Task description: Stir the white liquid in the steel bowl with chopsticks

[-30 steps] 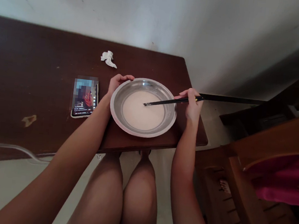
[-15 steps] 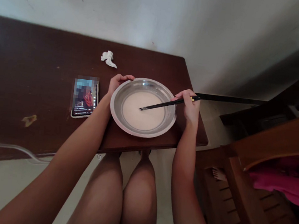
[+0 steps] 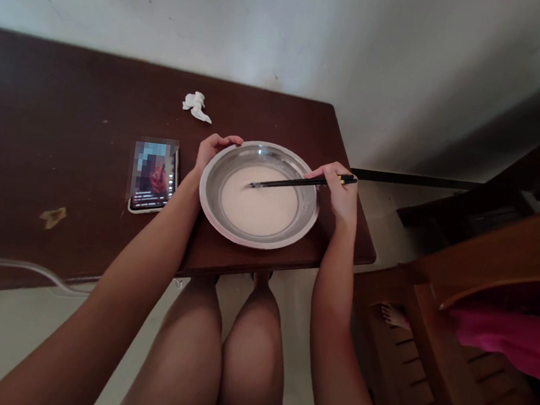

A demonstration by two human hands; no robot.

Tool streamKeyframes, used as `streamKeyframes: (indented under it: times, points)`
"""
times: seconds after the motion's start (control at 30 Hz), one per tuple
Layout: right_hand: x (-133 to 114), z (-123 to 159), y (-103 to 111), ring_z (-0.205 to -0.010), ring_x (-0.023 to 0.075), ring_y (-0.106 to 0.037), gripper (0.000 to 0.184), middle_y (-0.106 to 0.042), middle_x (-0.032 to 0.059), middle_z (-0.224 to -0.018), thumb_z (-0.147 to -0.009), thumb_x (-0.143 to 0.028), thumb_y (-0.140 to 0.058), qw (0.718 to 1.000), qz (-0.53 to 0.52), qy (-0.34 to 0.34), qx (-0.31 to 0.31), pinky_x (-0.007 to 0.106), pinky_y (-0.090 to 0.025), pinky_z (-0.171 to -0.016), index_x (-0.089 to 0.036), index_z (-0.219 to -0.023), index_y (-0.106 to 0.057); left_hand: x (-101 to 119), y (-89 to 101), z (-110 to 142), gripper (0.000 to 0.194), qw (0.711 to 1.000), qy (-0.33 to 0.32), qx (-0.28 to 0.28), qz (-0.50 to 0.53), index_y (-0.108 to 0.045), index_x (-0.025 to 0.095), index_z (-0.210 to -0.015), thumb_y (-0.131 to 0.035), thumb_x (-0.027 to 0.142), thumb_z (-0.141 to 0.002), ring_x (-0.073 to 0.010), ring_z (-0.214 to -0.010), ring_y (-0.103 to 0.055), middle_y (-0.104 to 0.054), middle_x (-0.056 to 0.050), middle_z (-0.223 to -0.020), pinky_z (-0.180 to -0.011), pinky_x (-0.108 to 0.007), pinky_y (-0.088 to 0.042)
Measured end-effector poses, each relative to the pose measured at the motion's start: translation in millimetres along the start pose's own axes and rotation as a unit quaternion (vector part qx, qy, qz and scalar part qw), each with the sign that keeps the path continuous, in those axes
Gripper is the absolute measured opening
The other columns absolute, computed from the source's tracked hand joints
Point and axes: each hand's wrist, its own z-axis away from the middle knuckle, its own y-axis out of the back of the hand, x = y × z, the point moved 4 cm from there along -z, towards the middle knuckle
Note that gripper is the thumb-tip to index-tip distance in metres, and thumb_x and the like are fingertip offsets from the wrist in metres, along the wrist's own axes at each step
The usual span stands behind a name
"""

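Observation:
A wide steel basin (image 3: 210,214) rests near the front edge of the dark wooden table, with a pale, creamy liquid (image 3: 259,211) in its bottom. My left hand (image 3: 212,149) grips the basin's far left rim, its fingers curled over the edge. Black chopsticks (image 3: 296,181) with gold bands are held in my right hand (image 3: 340,188) at the basin's right side. Their tips reach into the liquid left of its middle, and they lie so close together that they look like one stick.
Left of the basin a phone (image 3: 154,179) with a lit screen lies on the table (image 3: 62,140). Crumpled tissue (image 3: 196,106) sits behind it. A white cable (image 3: 47,271) runs along the front edge. At right stands a wooden bench (image 3: 428,350) with pink cloth (image 3: 508,337) and another person's foot (image 3: 393,317).
The chopstick tips have moved a little left and toward the far side in the liquid, and the chopsticks lie flatter. My left hand and the basin have stayed in place.

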Motion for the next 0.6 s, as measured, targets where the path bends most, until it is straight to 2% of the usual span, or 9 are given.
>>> streamKeyframes:
  times: [0.1,0.17,0.27,0.37,0.53,0.6]
  points:
    - [4.5,-1.3,6.2,-0.063,0.01,-0.065,0.036,-0.065,-0.0032,-0.062,-0.084,-0.05,-0.048,0.998,-0.007,-0.011,0.065,0.023,-0.047,-0.056,-0.022,-0.067,-0.062,0.8,-1.4,1.8,0.022,1.0,-0.002,0.004,-0.001,-0.063,0.019,-0.075,-0.042,0.024,-0.079,-0.0186,-0.058,-0.063,-0.064,-0.003,-0.058,-0.059,-0.028,-0.051]
    - [8.3,-1.6,8.5,-0.056,0.0091,-0.063,0.038,-0.061,-0.0039,-0.057,-0.085,-0.051,-0.046,0.996,-0.025,-0.024,0.084,0.022,-0.043,-0.05,-0.021,-0.065,-0.06,1.1,-1.9,2.7,0.021,1.0,-0.002,0.004,-0.003,-0.063,0.019,-0.076,-0.042,0.023,-0.079,-0.0183,-0.058,-0.063,-0.064,-0.003,-0.058,-0.06,-0.028,-0.05]
    - [8.1,-0.6,3.8,-0.052,0.0092,-0.061,0.039,-0.059,-0.0042,-0.052,-0.084,-0.052,-0.047,0.998,-0.037,-0.03,0.032,0.022,-0.042,-0.049,-0.021,-0.063,-0.059,1.4,-2.4,3.6,0.023,1.0,0.003,0.005,-0.002,-0.063,0.019,-0.076,-0.04,0.022,-0.079,-0.0181,-0.059,-0.063,-0.064,-0.003,-0.057,-0.061,-0.028,-0.051]
    - [5.0,0.4,-0.6,-0.06,0.0104,-0.064,0.035,-0.062,-0.0039,-0.056,-0.083,-0.051,-0.049,0.999,-0.027,-0.021,-0.009,0.024,-0.048,-0.058,-0.022,-0.067,-0.062,1.9,-3.1,4.0,0.025,1.0,0.008,0.008,-0.002,-0.063,0.019,-0.073,-0.038,0.021,-0.079,-0.0181,-0.059,-0.063,-0.064,-0.003,-0.057,-0.06,-0.028,-0.051]
    - [9.2,-1.2,8.1,-0.057,0.0096,-0.065,0.036,-0.062,-0.0045,-0.057,-0.085,-0.05,-0.048,0.996,-0.035,-0.019,0.076,0.023,-0.044,-0.052,-0.022,-0.067,-0.06,2.5,-4.3,3.9,0.028,1.0,0.006,0.002,-0.002,-0.061,0.018,-0.067,-0.037,0.022,-0.082,-0.0147,-0.051,-0.06,-0.064,-0.003,-0.057,-0.054,-0.024,-0.049]
    - [9.8,-1.1,6.9,-0.055,0.0093,-0.063,0.038,-0.06,-0.0045,-0.054,-0.085,-0.051,-0.047,0.997,-0.039,-0.025,0.062,0.022,-0.043,-0.05,-0.021,-0.064,-0.059,2.3,-4.3,3.7,0.027,1.0,0.008,-0.001,-0.004,-0.06,0.018,-0.067,-0.04,0.024,-0.083,-0.014,-0.05,-0.059,-0.064,-0.003,-0.057,-0.053,-0.023,-0.049]
